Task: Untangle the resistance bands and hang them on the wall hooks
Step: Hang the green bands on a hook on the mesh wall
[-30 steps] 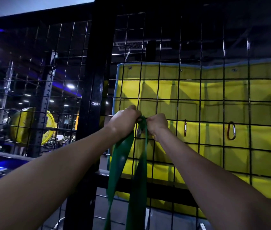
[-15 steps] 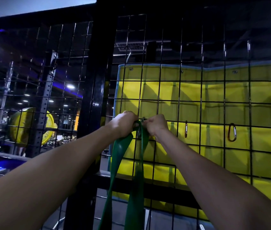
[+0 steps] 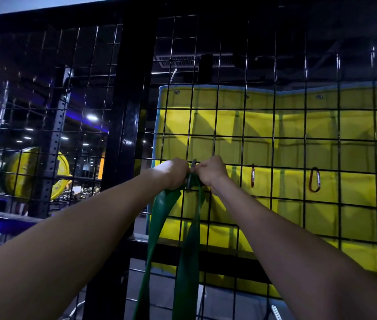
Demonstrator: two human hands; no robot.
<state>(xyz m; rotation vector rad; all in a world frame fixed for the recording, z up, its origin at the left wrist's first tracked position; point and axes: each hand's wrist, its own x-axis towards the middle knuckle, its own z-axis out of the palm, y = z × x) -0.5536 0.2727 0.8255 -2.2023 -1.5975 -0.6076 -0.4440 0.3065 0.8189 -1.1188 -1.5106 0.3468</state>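
Head view: left hand [image 3: 176,173] and right hand [image 3: 210,170] both grip the green band [image 3: 186,239] at a mesh-wall carabiner [image 3: 191,173]; hooking step, release likely next.

A dark green flat rubber resistance band [image 3: 184,255] shows against a black square-grid wire mesh panel [image 3: 275,144], a bright yellow blue-edged padded mat [image 3: 298,125] and an orange metal carabiner [image 3: 314,180].

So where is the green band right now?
In the head view, the green band hangs down the wire grid at centre, its top gripped between the left hand and right hand.
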